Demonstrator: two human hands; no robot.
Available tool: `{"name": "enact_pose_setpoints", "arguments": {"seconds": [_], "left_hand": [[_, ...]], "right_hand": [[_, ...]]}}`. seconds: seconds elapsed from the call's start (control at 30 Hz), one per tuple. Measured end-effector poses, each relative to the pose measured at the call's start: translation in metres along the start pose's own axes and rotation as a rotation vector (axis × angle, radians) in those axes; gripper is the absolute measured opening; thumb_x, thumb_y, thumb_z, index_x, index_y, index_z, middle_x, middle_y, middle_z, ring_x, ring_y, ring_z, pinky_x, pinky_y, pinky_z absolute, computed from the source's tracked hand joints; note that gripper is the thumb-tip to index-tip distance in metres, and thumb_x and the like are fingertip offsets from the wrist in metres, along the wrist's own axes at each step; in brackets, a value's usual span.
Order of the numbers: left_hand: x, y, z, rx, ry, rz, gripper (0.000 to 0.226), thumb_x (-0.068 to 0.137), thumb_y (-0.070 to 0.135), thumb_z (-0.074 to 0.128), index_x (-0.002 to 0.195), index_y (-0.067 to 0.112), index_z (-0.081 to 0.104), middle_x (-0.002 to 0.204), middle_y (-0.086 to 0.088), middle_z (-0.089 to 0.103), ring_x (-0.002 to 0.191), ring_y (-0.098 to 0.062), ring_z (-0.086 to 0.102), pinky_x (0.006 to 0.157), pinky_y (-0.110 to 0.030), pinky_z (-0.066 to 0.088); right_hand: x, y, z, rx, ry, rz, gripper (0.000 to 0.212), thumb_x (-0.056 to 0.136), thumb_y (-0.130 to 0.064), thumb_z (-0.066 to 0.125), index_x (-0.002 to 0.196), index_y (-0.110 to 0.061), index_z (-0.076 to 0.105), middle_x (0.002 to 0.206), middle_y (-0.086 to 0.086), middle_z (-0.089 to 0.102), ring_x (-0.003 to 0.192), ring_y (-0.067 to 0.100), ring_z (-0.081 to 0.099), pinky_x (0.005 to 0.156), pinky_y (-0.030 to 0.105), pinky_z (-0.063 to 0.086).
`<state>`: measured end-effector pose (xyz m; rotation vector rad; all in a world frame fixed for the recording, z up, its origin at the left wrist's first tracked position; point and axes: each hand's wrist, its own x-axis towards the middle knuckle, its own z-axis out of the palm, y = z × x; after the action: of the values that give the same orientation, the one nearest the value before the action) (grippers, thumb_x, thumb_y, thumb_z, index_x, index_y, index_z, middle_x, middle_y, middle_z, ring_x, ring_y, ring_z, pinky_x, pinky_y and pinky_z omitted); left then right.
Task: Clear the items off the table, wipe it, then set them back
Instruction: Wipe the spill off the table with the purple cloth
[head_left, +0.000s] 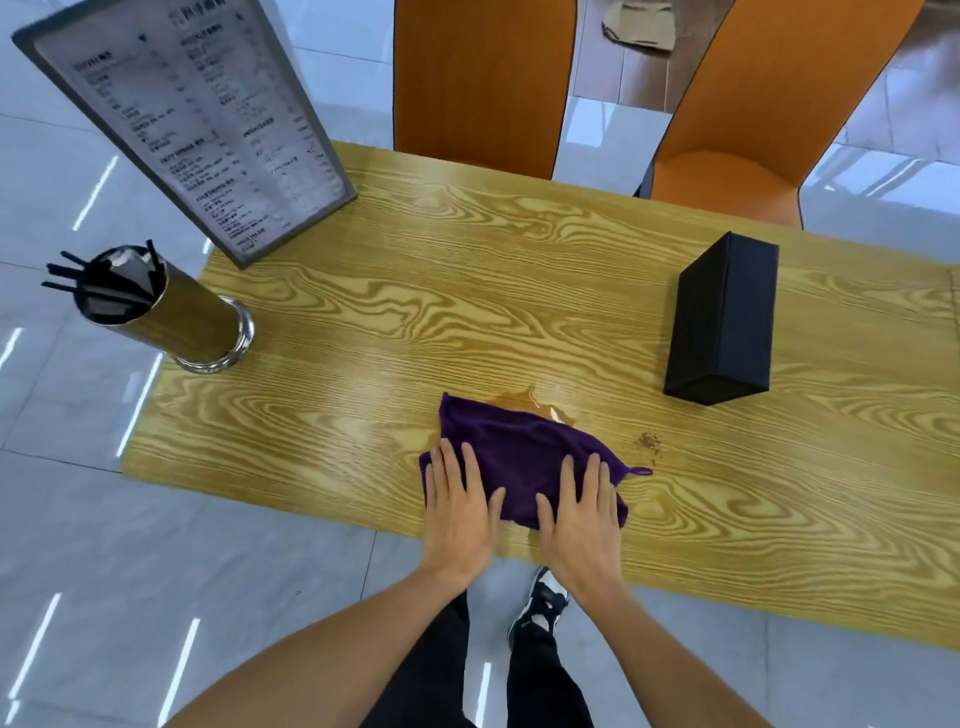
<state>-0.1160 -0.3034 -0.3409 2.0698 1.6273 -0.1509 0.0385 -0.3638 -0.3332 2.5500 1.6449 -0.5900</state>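
A purple cloth (519, 447) lies flat near the front edge of the wood-grain table (467, 291). My left hand (460, 512) and my right hand (579, 514) both press flat on the cloth's near half, fingers spread. A brown liquid spill (530, 402) shows just beyond the cloth's far edge, and brown crumbs (648, 441) lie to its right. On the table stand a metal cylinder holding black straws (156, 306) at the left, a framed menu stand (192, 119) at the far left, and a black box (722, 322) at the right.
Two orange chairs (483, 78) (753, 124) stand along the table's far side. Grey tiled floor (156, 571) surrounds the table. My legs and a black-and-white shoe (540, 603) show below the front edge.
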Motion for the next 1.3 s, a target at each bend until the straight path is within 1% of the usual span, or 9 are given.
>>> {"name": "enact_pose_setpoints", "arguments": {"seconds": [0.07,0.2,0.3,0.43,0.6,0.8,0.9,1.07,1.3], "left_hand": [[0.012,-0.004,-0.002,0.035,0.015,0.067,0.075,0.105,0.05,0.023,0.158,0.002,0.005,0.164,-0.028,0.004,0.153,-0.041,0.004,0.125,-0.049,0.009],[0.043,-0.006,-0.016,0.061,-0.006,0.171,0.074,0.105,0.047,0.022,0.158,0.003,-0.006,0.165,-0.024,-0.003,0.155,-0.036,-0.003,0.125,-0.043,-0.003],[0.075,-0.004,-0.028,0.072,-0.036,0.23,0.073,0.105,0.043,0.021,0.157,0.001,-0.008,0.166,-0.021,-0.008,0.155,-0.032,-0.009,0.125,-0.041,-0.007],[0.12,-0.001,-0.043,0.103,-0.072,0.319,0.069,0.106,0.038,0.02,0.157,0.003,-0.011,0.167,-0.016,-0.013,0.154,-0.028,-0.014,0.125,-0.039,-0.008],[0.177,0.004,-0.06,0.164,-0.078,0.4,0.066,0.106,0.035,0.017,0.157,0.003,-0.01,0.167,-0.016,-0.013,0.155,-0.027,-0.013,0.126,-0.041,-0.002],[0.246,0.011,-0.081,0.196,-0.054,0.443,0.064,0.106,0.033,0.02,0.159,0.004,-0.004,0.168,-0.014,-0.008,0.155,-0.025,-0.009,0.124,-0.035,-0.008],[0.278,0.017,-0.095,0.193,-0.075,0.428,0.064,0.106,0.032,0.021,0.159,0.004,-0.005,0.168,-0.013,-0.009,0.155,-0.026,-0.009,0.125,-0.037,-0.006],[0.326,0.025,-0.111,0.204,-0.063,0.408,0.065,0.106,0.033,0.023,0.159,0.006,-0.003,0.168,-0.012,-0.007,0.155,-0.027,-0.008,0.126,-0.04,-0.004],[0.37,0.034,-0.131,0.104,-0.047,0.413,0.062,0.107,0.031,0.03,0.161,0.014,0.006,0.169,-0.009,0.0,0.156,-0.028,-0.002,0.126,-0.041,0.001]], "right_hand": [[0.01,-0.002,0.002,-0.016,-0.002,-0.007,0.072,0.103,-0.052,0.029,0.159,-0.006,0.026,0.165,0.027,0.017,0.153,0.042,0.016,0.122,0.05,0.015],[0.036,-0.005,-0.001,-0.022,-0.009,-0.045,0.074,0.104,-0.052,0.02,0.161,-0.007,0.013,0.168,0.023,0.002,0.156,0.036,0.0,0.125,0.047,0.008],[0.063,-0.009,-0.006,-0.041,-0.014,-0.092,0.071,0.105,-0.048,0.018,0.161,-0.004,0.011,0.168,0.021,0.001,0.156,0.032,-0.001,0.126,0.047,0.01],[0.105,-0.016,-0.017,-0.047,-0.02,-0.174,0.067,0.106,-0.042,0.017,0.161,-0.004,0.009,0.168,0.017,-0.002,0.156,0.028,-0.005,0.127,0.046,0.011],[0.164,-0.031,-0.037,-0.074,-0.029,-0.266,0.065,0.105,-0.038,0.018,0.161,-0.007,0.005,0.169,0.015,-0.004,0.157,0.028,-0.004,0.127,0.043,0.009],[0.233,-0.042,-0.061,-0.074,-0.045,-0.311,0.064,0.107,-0.033,0.026,0.16,-0.003,0.008,0.17,0.015,-0.004,0.157,0.028,-0.003,0.127,0.041,0.007],[0.266,-0.048,-0.073,-0.078,-0.036,-0.308,0.063,0.107,-0.033,0.028,0.16,-0.002,0.011,0.17,0.014,-0.003,0.157,0.028,-0.002,0.127,0.042,0.008],[0.312,-0.056,-0.091,-0.058,-0.045,-0.283,0.062,0.108,-0.035,0.026,0.161,-0.008,0.011,0.17,0.012,-0.006,0.157,0.027,-0.006,0.126,0.041,0.003],[0.352,-0.064,-0.109,0.02,-0.014,-0.243,0.059,0.108,-0.033,0.033,0.161,-0.013,0.018,0.171,0.01,0.001,0.157,0.026,-0.001,0.126,0.043,0.005]]}}
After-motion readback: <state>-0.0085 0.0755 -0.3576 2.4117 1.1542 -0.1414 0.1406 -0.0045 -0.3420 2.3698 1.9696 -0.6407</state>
